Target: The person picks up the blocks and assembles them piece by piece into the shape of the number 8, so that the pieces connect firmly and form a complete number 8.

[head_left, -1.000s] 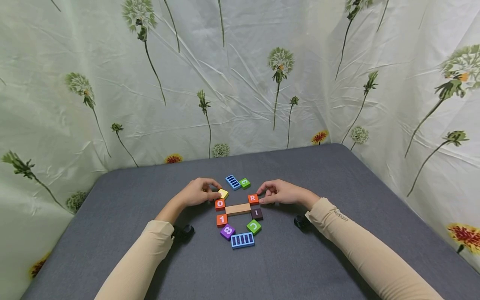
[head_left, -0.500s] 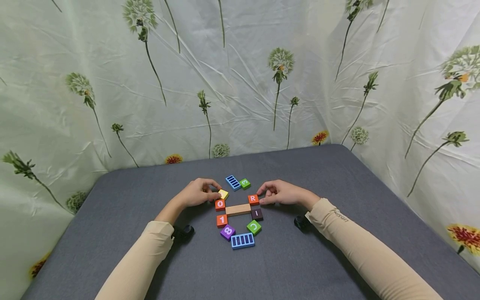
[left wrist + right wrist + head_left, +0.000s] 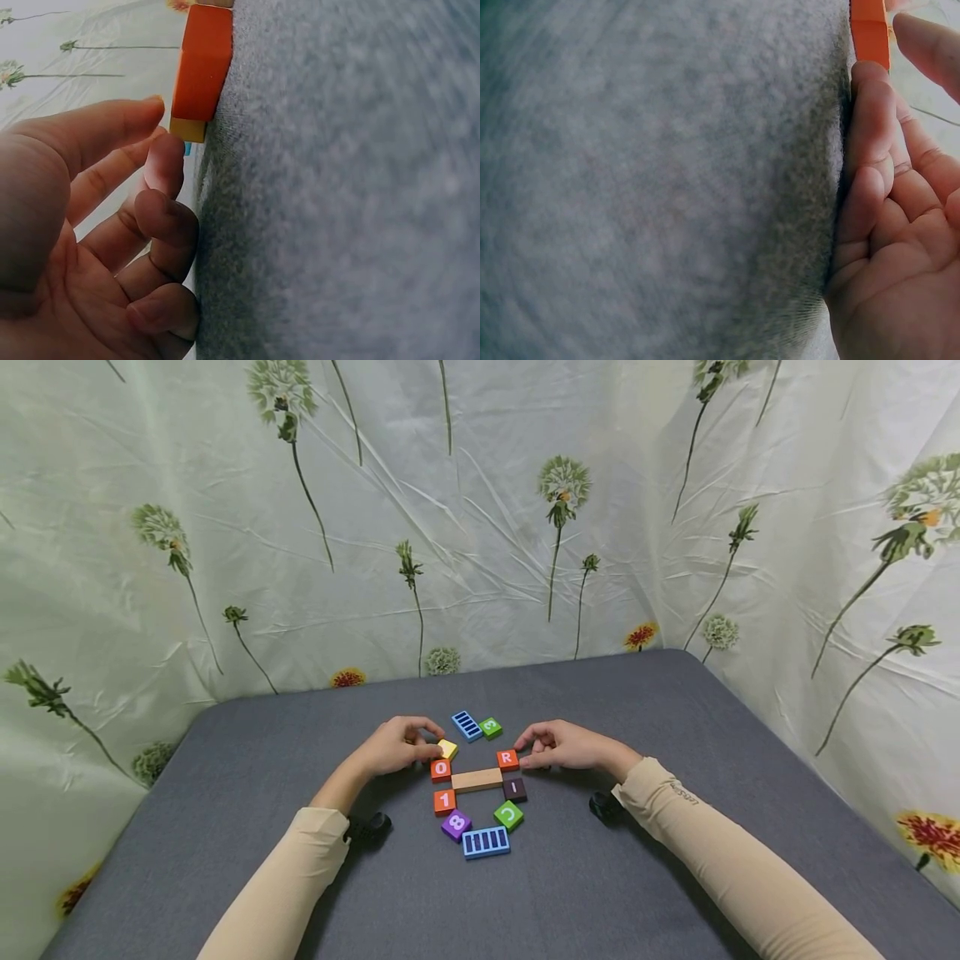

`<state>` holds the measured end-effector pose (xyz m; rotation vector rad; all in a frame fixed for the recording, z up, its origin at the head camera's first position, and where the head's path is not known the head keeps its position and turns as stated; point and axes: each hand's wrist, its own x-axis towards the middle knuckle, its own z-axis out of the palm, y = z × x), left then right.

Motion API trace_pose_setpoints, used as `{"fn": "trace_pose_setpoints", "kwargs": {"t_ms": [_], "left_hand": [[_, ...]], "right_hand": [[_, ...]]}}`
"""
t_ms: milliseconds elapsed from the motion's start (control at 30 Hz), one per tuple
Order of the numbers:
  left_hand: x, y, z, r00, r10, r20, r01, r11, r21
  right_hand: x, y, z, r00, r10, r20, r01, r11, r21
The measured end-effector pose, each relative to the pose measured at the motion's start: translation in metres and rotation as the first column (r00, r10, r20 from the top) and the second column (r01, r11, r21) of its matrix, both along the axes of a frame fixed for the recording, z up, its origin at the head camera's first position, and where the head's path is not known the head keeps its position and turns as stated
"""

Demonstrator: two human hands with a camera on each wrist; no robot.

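In the head view my left hand (image 3: 400,745) is beside a yellow block (image 3: 448,748), thumb and index finger at its left side. The left wrist view shows the fingers bent, with a fingertip close to the yellow block (image 3: 189,130); contact is unclear. An orange 0 block (image 3: 441,769) lies just in front of it. My right hand (image 3: 564,746) rests by an orange R block (image 3: 507,760). In the right wrist view a fingertip meets the end of the orange block (image 3: 871,43), while the thumb stays apart. Between the two rows lies a wooden plank (image 3: 477,780).
In front are an orange 1 block (image 3: 444,802), purple 8 block (image 3: 456,824), dark I block (image 3: 514,790), green C block (image 3: 508,815) and blue slotted block (image 3: 486,842). Behind lie another blue slotted block (image 3: 467,726) and a green 3 block (image 3: 491,727). A floral curtain (image 3: 480,510) encloses the grey table.
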<state>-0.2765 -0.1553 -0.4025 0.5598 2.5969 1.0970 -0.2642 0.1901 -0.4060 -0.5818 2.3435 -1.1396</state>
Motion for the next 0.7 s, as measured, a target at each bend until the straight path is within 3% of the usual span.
{"fn": "trace_pose_setpoints", "kwargs": {"t_ms": [700], "left_hand": [[0.0014, 0.0008, -0.0033, 1.000, 0.014, -0.025, -0.014, 1.000, 0.003]], "right_hand": [[-0.0095, 0.0004, 0.0080, 0.999, -0.031, -0.022, 0.031, 0.999, -0.018]]}}
